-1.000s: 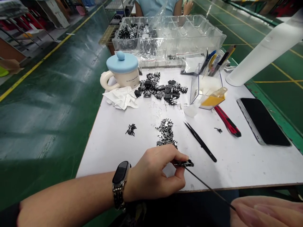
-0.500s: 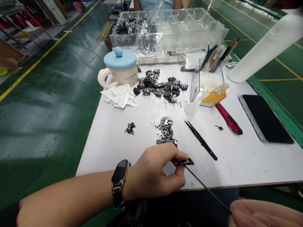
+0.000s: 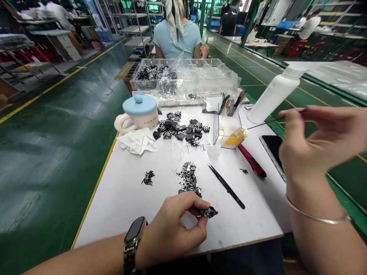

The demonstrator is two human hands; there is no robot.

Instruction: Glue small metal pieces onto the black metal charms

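My left hand [image 3: 174, 225] rests at the near edge of the white table [image 3: 129, 198] and pinches a small black metal part [image 3: 208, 212] between thumb and fingers. My right hand [image 3: 318, 139] is raised at the right, above the phone, with thumb and forefinger closed on a thin dark tool [image 3: 302, 110]; the hand is motion-blurred. Just beyond my left hand lies a small heap of shiny metal pieces [image 3: 188, 178]. Black tweezers [image 3: 226, 186] lie on the table to its right.
A pile of black parts [image 3: 180, 130], a blue-lidded mug [image 3: 140, 112], a crumpled tissue [image 3: 138, 140], a clear pen holder [image 3: 228, 124], a red knife [image 3: 252, 161], a phone [image 3: 272, 151], a white bottle [image 3: 275, 95] and clear compartment trays [image 3: 186, 76] stand on the table. A person in a light blue shirt [image 3: 177, 36] sits beyond.
My right hand has lifted from the bottom edge up to the right, taking the thin tool away from the part. The camera has tilted up. My left hand still pinches the part.
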